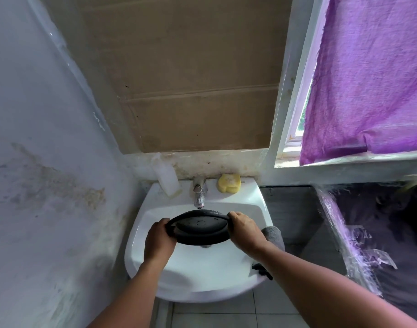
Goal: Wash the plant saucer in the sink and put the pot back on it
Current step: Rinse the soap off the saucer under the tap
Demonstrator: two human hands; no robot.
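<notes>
1. Both hands clamp the dark saucer [199, 227]: left hand [159, 237] on its left rim, right hand [244, 230] on its right rim.
2. It hangs tilted over the sink [255, 204] basin, just below the tap [199, 197] at the back edge.
3. Probably light, stiff plastic and slippery when wet; opposite rims suit.

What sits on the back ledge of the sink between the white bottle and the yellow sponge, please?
In the head view, the metal tap stands between the white bottle and the yellow sponge, its spout pointing down towards the black saucer.
</notes>
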